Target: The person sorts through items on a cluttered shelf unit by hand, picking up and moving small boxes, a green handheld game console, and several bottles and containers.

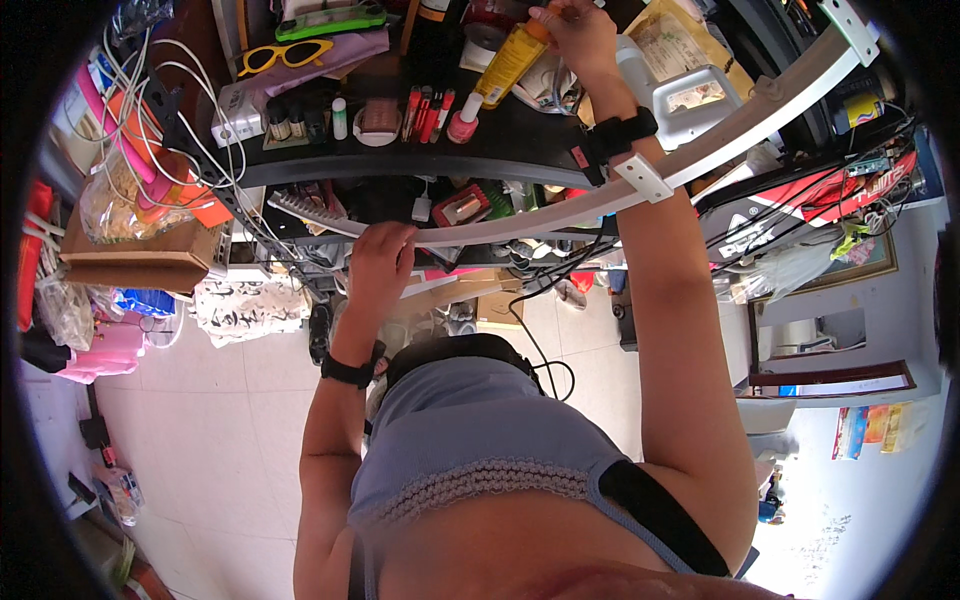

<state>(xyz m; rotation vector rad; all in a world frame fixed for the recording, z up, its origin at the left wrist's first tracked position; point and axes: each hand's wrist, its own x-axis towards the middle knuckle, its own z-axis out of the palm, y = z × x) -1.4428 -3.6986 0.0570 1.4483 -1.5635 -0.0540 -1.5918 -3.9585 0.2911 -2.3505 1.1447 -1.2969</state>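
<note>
My right hand [585,39] reaches over the black shelf [300,161], its fingers around the orange cap of a yellow bottle [512,66], which leans at a slant. Just below that bottle stands a pink nail polish bottle [465,120] with a pale cap, and left of it are several red tubes [427,114]. A pink compact [377,121] and a small white-capped bottle [339,118] stand further left. My left hand [381,262] rests on the long white rail [487,231] that curves across in front of the shelf, fingers over its edge.
Yellow sunglasses [286,56] and a green case [330,24] lie at the shelf's upper left. White cables [217,112] hang at the left above a cardboard box [142,259]. A white plastic container [694,101] sits beside my right wrist. A black cable [534,337] dangles below the rail.
</note>
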